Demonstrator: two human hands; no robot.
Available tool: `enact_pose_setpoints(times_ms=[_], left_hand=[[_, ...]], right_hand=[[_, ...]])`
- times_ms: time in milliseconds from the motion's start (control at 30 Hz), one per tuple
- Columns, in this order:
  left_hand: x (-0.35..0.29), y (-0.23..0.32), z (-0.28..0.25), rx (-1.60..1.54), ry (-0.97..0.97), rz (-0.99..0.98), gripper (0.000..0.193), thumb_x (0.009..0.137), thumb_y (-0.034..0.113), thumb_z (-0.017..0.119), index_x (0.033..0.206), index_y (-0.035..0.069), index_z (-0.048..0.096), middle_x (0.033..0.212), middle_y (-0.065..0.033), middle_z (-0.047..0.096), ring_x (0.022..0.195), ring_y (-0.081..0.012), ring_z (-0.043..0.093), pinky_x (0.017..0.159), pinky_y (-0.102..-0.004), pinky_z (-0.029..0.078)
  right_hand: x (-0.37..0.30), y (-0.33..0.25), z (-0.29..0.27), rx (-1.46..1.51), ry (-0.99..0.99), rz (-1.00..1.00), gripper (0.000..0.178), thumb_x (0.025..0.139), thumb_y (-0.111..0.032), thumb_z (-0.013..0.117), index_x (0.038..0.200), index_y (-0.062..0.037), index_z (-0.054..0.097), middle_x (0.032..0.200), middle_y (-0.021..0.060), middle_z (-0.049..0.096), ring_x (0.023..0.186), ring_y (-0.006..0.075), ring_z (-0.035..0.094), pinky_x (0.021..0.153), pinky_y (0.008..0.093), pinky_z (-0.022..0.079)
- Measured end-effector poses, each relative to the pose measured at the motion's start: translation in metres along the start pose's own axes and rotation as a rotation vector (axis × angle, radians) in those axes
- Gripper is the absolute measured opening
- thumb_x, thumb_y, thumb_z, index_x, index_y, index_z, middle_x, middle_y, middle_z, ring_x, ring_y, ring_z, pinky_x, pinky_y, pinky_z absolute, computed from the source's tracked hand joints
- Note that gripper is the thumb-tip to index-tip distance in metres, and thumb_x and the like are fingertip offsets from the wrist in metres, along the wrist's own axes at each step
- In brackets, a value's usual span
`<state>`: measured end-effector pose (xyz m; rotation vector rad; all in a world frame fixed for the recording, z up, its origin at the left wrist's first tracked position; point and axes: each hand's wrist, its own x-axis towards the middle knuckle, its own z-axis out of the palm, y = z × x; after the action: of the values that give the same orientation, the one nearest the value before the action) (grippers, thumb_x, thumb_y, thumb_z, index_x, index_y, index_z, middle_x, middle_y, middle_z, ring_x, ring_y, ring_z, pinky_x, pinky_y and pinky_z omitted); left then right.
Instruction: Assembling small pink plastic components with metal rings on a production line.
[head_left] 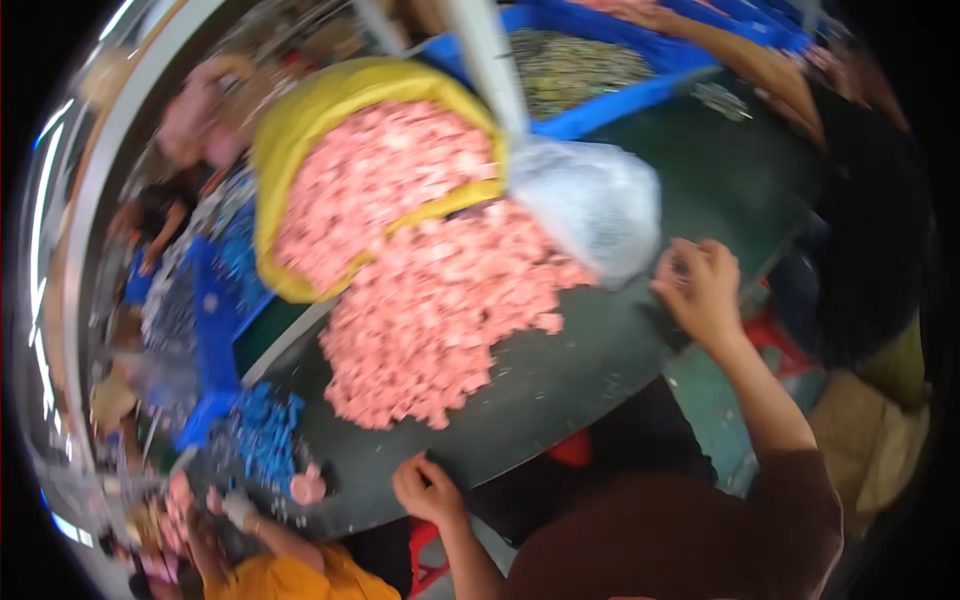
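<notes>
My left hand (430, 488) is at the table's near edge, its fingers curled together. Whether anything small is in them is hidden. Further right, my right hand (706, 292) hovers over or rests on the tabletop with thumb and fingers bent into a pinch. A dark spot shows between them, too blurred to name. Just left of that hand lies a translucent plastic bag (605, 205) with greyish contents. A large heap of small pink plastic pieces (430, 320) spreads over the table between my hands, spilling from a yellow sack (270, 175) full of the same pieces.
The dark green table (570, 375) carries a pile of small blue pieces (268, 430) and a pink ring-shaped roll (308, 485) at left. Blue trays (590, 120) stand behind, beside a pale post (490, 70). Co-workers sit at right (870, 220) and lower left, in orange (300, 575).
</notes>
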<state>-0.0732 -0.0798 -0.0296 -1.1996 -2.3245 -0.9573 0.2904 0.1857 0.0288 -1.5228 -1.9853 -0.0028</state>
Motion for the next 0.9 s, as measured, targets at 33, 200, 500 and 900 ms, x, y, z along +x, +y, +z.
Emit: enact_pose_setpoints(times_ms=[33, 200, 500, 900], left_hand=[[0.001, 0.001, 0.002, 0.001, -0.047, -0.048, 0.007, 0.090, 0.006, 0.063, 0.087, 0.004, 0.069, 0.087, -0.0129, 0.067, 0.083, -0.0325, 0.064, 0.076, -0.0418, 0.051], [0.008, 0.027, 0.012, -0.188, -0.121, -0.038, 0.003, 0.086, 0.009, 0.068, 0.088, 0.007, 0.070, 0.092, -0.0123, 0.071, 0.090, -0.0351, 0.066, 0.083, -0.0460, 0.052], [-0.010, 0.130, 0.016, -1.040, -0.715, 0.017, 0.053, 0.100, 0.027, 0.059, 0.142, -0.002, 0.045, 0.137, -0.0212, 0.049, 0.127, -0.0348, 0.051, 0.109, -0.0417, 0.039], [-0.001, 0.115, 0.014, -0.732, -0.585, 0.143, 0.051, 0.086, 0.014, 0.067, 0.133, 0.003, 0.050, 0.134, -0.0184, 0.049, 0.122, -0.0395, 0.048, 0.106, -0.0463, 0.039]], right_hand=[[0.000, 0.013, 0.002, 0.049, -0.073, -0.020, 0.058, 0.077, -0.027, 0.083, 0.127, -0.0090, 0.061, 0.123, 0.0192, 0.053, 0.112, 0.0393, 0.054, 0.096, 0.0465, 0.045], [-0.041, 0.054, 0.017, 0.249, -0.119, -0.124, 0.059, 0.086, -0.004, 0.071, 0.142, -0.0070, 0.053, 0.135, 0.0223, 0.049, 0.122, 0.0377, 0.054, 0.104, 0.0427, 0.043], [-0.112, -0.077, 0.031, 0.765, -0.438, -0.498, 0.073, 0.074, -0.002, 0.080, 0.137, 0.0013, 0.044, 0.133, 0.0260, 0.046, 0.122, 0.0431, 0.048, 0.106, 0.0508, 0.039], [-0.057, -0.098, 0.027, 0.695, -0.544, -0.542, 0.057, 0.082, -0.001, 0.058, 0.138, 0.0024, 0.047, 0.139, 0.0253, 0.044, 0.136, 0.0397, 0.038, 0.115, 0.0481, 0.030]])
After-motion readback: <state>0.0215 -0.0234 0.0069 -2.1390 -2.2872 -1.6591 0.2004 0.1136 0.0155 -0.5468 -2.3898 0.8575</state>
